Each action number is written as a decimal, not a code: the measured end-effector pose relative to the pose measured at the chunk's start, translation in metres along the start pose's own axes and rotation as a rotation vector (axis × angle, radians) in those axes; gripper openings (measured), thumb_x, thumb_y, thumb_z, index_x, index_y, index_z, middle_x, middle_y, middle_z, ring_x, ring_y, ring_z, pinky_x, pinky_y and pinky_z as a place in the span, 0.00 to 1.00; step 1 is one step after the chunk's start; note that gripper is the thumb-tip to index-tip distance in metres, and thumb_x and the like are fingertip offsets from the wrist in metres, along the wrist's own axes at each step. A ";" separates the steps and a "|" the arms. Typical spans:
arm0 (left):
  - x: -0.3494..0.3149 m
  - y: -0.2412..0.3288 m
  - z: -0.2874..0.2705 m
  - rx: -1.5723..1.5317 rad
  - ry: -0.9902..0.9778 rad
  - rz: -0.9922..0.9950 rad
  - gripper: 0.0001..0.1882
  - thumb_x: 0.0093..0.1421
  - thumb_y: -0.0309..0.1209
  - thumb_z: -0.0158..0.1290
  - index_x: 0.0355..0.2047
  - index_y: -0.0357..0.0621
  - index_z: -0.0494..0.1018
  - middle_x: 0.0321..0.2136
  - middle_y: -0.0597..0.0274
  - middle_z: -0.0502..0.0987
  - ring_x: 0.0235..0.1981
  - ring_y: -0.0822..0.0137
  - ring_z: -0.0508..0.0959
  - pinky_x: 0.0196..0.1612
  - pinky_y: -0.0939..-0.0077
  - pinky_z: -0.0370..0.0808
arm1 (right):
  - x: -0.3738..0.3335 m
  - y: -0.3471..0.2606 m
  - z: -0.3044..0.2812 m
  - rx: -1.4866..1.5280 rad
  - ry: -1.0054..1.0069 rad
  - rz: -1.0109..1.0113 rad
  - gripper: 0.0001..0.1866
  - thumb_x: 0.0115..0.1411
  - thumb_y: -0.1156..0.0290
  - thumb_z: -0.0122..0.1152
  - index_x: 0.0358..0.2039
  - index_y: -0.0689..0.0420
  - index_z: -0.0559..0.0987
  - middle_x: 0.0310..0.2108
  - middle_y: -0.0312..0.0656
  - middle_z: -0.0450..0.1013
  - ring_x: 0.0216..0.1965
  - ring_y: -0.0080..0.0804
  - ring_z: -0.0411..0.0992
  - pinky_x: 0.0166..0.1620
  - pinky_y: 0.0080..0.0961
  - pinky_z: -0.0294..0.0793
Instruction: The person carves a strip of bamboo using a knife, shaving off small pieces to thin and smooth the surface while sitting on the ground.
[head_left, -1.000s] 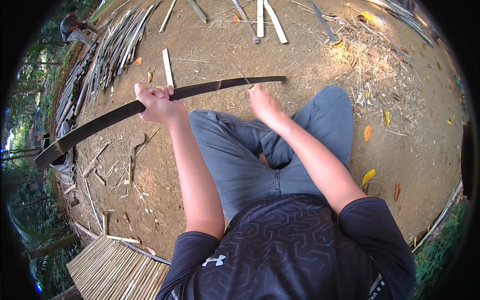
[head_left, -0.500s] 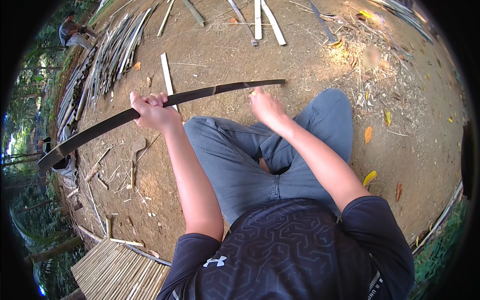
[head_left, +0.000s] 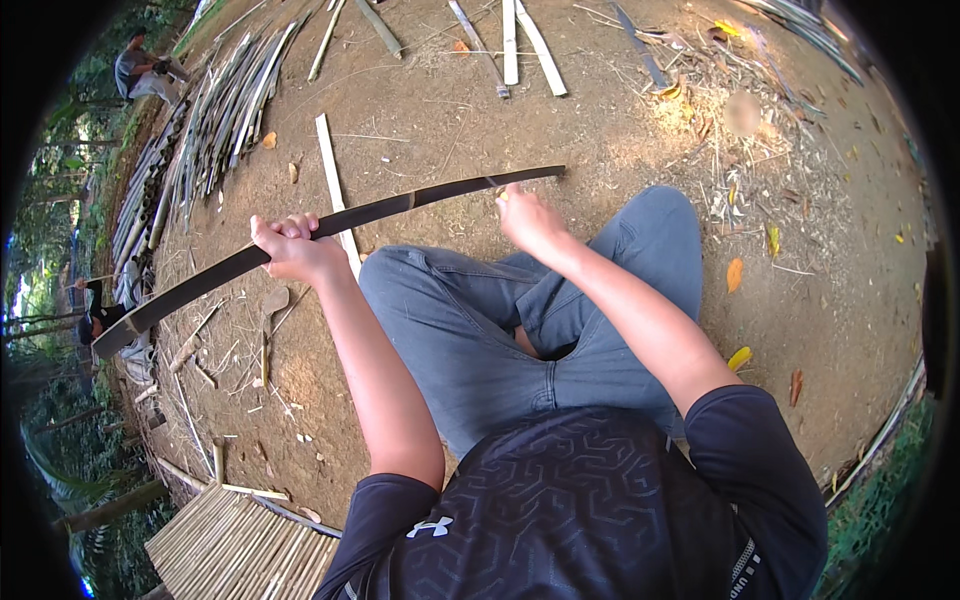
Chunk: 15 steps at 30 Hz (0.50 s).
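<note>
On bare brown earth outdoors, a person sits cross-legged in grey trousers and a dark patterned shirt, holding a long dark bamboo strip [head_left: 400, 205] across the knees. The strip runs in a shallow bow from about nine o'clock, where its broad end hangs over the ground, to about one o'clock of the lap. The left hand [head_left: 292, 247] is wrapped fully around it, fingers curled tight over the top edge. The right hand [head_left: 528, 218] sits against the strip near its thinner end, fingers bent in; whether they clasp the strip or something small against it cannot be told.

The dirt ground [head_left: 430, 120] is dry and strewn with chips and shavings. A pale split slat [head_left: 335, 185] lies just beyond the strip at eleven o'clock. A heap of long bamboo strips [head_left: 205, 125] stretches along the ten o'clock edge, and a few pale lengths [head_left: 525, 45] lie at twelve. Dry straw and yellow leaves [head_left: 735, 150] scatter at two o'clock. A woven bamboo mat [head_left: 235, 545] sits at seven. Green vegetation rims the left side, where another person [head_left: 135, 72] crouches far off at ten o'clock.
</note>
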<state>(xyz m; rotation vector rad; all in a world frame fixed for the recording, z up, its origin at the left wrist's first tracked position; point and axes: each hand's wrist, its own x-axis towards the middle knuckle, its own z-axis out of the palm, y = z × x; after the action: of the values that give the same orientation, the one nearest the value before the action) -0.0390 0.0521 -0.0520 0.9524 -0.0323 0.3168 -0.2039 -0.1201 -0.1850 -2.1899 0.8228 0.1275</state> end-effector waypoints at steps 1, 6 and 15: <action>0.002 -0.002 -0.003 0.008 0.029 -0.011 0.17 0.64 0.36 0.50 0.21 0.48 0.58 0.12 0.72 0.55 0.13 0.76 0.55 0.19 0.75 0.57 | 0.001 0.004 0.011 -0.115 0.043 -0.082 0.16 0.68 0.63 0.42 0.44 0.65 0.70 0.32 0.57 0.77 0.38 0.50 0.78 0.38 0.45 0.78; 0.014 -0.009 -0.018 0.020 0.078 -0.060 0.16 0.65 0.36 0.47 0.22 0.49 0.57 0.13 0.73 0.54 0.14 0.76 0.56 0.20 0.75 0.57 | 0.050 0.071 0.011 -0.155 0.049 0.226 0.18 0.66 0.64 0.43 0.48 0.63 0.71 0.43 0.55 0.76 0.46 0.50 0.76 0.47 0.42 0.77; 0.025 -0.018 -0.015 0.070 0.216 -0.040 0.16 0.64 0.34 0.48 0.21 0.48 0.56 0.13 0.71 0.56 0.15 0.74 0.56 0.21 0.74 0.59 | 0.053 0.067 0.026 -0.147 0.051 0.143 0.17 0.67 0.62 0.42 0.48 0.61 0.69 0.40 0.57 0.77 0.45 0.53 0.76 0.47 0.47 0.75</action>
<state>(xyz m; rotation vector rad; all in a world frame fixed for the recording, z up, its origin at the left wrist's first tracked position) -0.0122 0.0607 -0.0714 0.9826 0.1964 0.3849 -0.1983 -0.1620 -0.2632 -2.2772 1.0277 0.2099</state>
